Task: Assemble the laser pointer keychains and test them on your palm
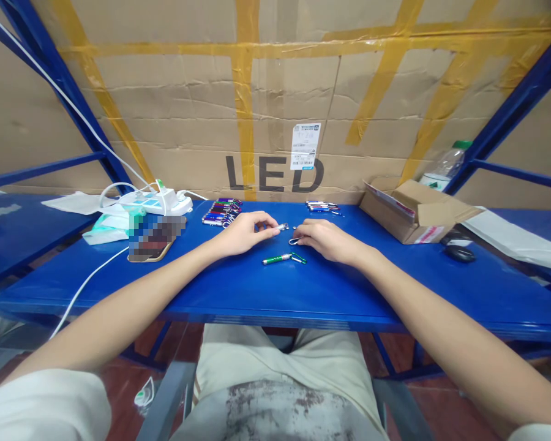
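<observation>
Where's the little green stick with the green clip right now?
In the head view, the green stick lies near the middle of the blue table, closer to the person's lap than the left hand and right hand.

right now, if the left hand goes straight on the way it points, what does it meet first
Likely the tiny silvery part beside the right hand, then that hand itself; depth is hard to judge.

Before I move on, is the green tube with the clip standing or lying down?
Lying down: the green tube stretches lengthwise along the blue tabletop, its green clip at the right end.
</observation>
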### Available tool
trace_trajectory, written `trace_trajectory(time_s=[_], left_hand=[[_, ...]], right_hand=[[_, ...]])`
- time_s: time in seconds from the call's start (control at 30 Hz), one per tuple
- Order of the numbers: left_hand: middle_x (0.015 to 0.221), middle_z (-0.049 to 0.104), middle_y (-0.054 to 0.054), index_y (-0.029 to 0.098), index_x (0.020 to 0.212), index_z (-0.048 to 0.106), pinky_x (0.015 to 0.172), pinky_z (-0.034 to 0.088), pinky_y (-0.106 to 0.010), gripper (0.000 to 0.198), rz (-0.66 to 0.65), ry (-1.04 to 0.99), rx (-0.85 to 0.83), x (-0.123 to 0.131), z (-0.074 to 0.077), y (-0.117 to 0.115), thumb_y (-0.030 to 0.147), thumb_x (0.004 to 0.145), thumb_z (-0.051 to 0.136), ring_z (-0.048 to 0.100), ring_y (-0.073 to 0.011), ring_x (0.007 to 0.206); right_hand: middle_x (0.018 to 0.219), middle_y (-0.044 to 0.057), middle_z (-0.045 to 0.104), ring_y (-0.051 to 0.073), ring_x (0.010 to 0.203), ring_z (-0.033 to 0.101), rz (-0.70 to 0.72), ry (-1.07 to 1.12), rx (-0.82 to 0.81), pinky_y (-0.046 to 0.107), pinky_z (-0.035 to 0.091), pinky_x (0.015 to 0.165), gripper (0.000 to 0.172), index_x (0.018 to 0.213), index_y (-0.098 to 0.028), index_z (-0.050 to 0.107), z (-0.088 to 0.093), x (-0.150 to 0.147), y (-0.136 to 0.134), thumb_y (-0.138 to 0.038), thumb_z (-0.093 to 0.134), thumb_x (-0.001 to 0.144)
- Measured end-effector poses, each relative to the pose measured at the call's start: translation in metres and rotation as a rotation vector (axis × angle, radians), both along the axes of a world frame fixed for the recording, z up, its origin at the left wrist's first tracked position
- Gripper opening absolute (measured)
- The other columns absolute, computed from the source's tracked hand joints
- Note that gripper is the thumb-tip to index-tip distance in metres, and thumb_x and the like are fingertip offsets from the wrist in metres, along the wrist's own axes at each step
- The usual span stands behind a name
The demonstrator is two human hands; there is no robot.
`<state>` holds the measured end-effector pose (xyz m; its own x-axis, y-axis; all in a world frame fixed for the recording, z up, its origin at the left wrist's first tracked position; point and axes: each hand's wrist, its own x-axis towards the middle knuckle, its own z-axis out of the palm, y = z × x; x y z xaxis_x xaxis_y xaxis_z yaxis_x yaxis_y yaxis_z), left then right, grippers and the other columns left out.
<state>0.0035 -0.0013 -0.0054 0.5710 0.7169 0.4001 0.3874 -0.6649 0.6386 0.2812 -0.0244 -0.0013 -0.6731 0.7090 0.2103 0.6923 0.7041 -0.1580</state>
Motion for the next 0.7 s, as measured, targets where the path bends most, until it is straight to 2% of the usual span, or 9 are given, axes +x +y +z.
trace_trajectory(time_s=[0.37,0.5,0.7], left_hand=[[0.099,0.079,-0.007,0.017,0.105,0.080,0.081,0.050,-0.034,0.035,-0.018,0.020,-0.012,-0.0002,-0.0002,-0.0011,0.051,0.100,0.073,0.067,-0.0201,0.086],[0.102,0.080,-0.007,0.018,0.106,0.081,0.082,0.051,-0.034,0.035,-0.018,0.028,-0.012,-0.0006,-0.0010,-0.0004,0.051,0.099,0.073,0.068,-0.0210,0.089],[0.101,0.080,-0.007,0.017,0.106,0.081,0.084,0.052,-0.035,0.039,-0.036,0.022,-0.027,-0.0007,0.0007,-0.0011,0.055,0.099,0.074,0.069,-0.0213,0.089]], right_hand=[[0.102,0.013,0.075,0.025,0.090,0.068,0.040,-0.119,0.066,0.033,0.044,0.078,0.016,0.104,-0.017,0.078,0.0047,0.0041,-0.0004,-0.018,0.063,0.106],[0.099,0.011,0.074,0.024,0.087,0.068,0.042,-0.063,0.079,0.032,0.045,0.076,0.014,0.103,-0.017,0.080,0.0030,0.0043,0.0007,-0.019,0.066,0.104],[0.099,0.012,0.075,0.024,0.086,0.069,0.091,0.141,0.218,0.034,0.047,0.079,0.025,0.116,-0.017,0.082,0.0035,0.0017,-0.0017,-0.028,0.061,0.108]])
